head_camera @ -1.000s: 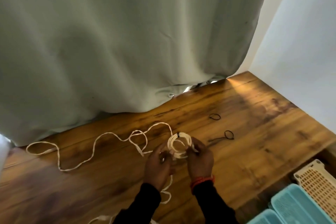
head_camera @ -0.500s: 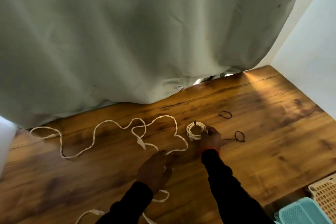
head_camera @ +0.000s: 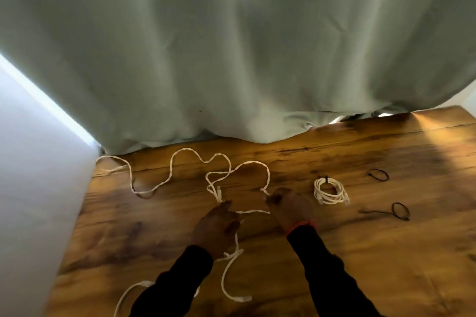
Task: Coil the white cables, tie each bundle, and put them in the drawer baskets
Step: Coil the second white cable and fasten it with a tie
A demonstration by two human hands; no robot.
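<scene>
White cables: one loose cable (head_camera: 180,162) snakes left-right across the wooden bench (head_camera: 386,252) in wavy loops, from the back-left corner near the curtain (head_camera: 231,46) toward centre. A second loose length (head_camera: 229,275) runs front-to-back by the left wrist, its plug end near the front edge. One coiled bundle (head_camera: 330,191), a round flat coil with a dark tie at its top, lies right of centre, apart from both hands. Two black ties (head_camera: 378,175) (head_camera: 398,211), thin loops, lie further right. Left hand (head_camera: 217,226) has its fingers curled on a cable strand. Right hand (head_camera: 291,207) pinches the cable end with fingertips together. Dark sleeves, red band on the right wrist. Bench grain is glossy brown.
</scene>
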